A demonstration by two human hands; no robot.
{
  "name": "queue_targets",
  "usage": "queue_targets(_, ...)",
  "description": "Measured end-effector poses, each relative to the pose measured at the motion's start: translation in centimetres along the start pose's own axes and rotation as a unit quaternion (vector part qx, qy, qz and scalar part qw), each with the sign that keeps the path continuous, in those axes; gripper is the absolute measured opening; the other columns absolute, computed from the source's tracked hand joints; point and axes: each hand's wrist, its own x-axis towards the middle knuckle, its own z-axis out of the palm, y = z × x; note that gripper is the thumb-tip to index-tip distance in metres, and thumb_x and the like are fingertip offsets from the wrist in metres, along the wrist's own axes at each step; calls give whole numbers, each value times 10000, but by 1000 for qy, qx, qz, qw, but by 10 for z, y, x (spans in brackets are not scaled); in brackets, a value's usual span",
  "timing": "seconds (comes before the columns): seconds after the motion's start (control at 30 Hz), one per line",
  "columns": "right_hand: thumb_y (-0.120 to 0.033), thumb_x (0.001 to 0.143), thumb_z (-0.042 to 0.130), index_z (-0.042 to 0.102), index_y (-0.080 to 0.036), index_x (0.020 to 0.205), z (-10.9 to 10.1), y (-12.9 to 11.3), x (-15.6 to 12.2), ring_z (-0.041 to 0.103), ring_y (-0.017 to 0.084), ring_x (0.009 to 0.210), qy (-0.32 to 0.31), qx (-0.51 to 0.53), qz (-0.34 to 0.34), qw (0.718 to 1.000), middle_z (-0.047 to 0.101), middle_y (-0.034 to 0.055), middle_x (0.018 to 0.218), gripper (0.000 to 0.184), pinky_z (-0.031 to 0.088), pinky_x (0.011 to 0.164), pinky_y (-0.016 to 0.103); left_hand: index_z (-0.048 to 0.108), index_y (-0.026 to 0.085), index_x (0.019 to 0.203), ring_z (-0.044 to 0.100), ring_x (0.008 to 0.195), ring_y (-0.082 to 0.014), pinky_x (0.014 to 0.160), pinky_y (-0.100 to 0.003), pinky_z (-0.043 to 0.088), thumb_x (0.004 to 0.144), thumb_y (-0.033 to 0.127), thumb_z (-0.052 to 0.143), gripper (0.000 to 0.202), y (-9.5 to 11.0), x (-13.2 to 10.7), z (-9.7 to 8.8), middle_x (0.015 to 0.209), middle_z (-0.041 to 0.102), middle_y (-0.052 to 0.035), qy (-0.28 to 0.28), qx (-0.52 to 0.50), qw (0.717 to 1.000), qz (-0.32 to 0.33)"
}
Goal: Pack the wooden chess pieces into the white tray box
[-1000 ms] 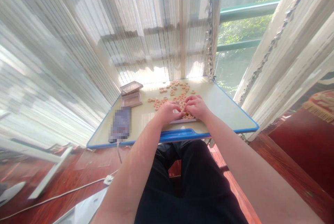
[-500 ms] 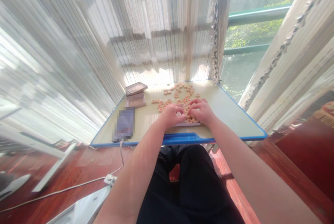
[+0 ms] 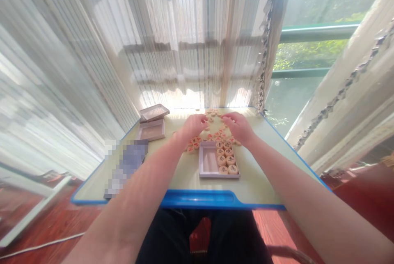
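A shallow white box [image 3: 203, 173] lies on the table before me. Xiangqi pieces [image 3: 230, 160] with dark characters stand in two columns along its right side; bare bottom shows on its left. Beyond the box, my left hand [image 3: 195, 124] reaches over the table, its bent fingers apart beside loose pieces [image 3: 210, 120]. Opposite it, my right hand [image 3: 238, 126] hangs over the far pieces with fingers stretched and spread. I see nothing held in either hand, though some fingertips are small and blurred. Red-marked xiangqi pieces [image 3: 219, 134] lie scattered between the hands and the box.
Two shallow trays [image 3: 154, 127] lie at the back left, one leaning on the other. A blurred dark flat object [image 3: 131, 155] is near the left edge, partly behind my left forearm. The table [image 3: 261, 173] has a blue rim. Curtains [image 3: 191, 63] hang behind it.
Both hands have moved from over the box to the loose pieces farther back. The box with its two columns is now uncovered. My view has shifted closer to the table.
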Motion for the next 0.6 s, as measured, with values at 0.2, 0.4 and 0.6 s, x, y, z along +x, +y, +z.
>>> queue_targets(0.2, -355, 913, 357, 687, -214, 840, 9, 34, 6, 580, 220, 914, 15, -68, -39, 997, 673, 73, 872, 366, 403, 887, 379, 703, 206, 963, 631, 844, -206, 761, -280, 500, 783, 348, 553, 274, -13, 1, 24, 920, 707, -54, 14, 56, 998, -17)
queue_targets(0.4, -352, 875, 424, 686, -226, 835, 9, 29, 0, 573, 244, 908, -46, -152, -39, 987, 680, 66, 889, 293, 405, 856, 397, 733, 247, 932, 630, 829, -202, 734, -270, 492, 807, 372, 536, 265, -18, 2, 23, 923, 702, -41, -57, 75, 995, -10)
queue_targets(0.6, -254, 761, 481, 678, -208, 930, 2, 43, 4, 584, 219, 799, 16, -116, 25, 993, 689, 59, 903, 263, 454, 785, 390, 725, 224, 837, 626, 786, -201, 703, -265, 494, 769, 324, 564, 201, -16, -4, 17, 872, 705, -38, -42, 71, 997, -1)
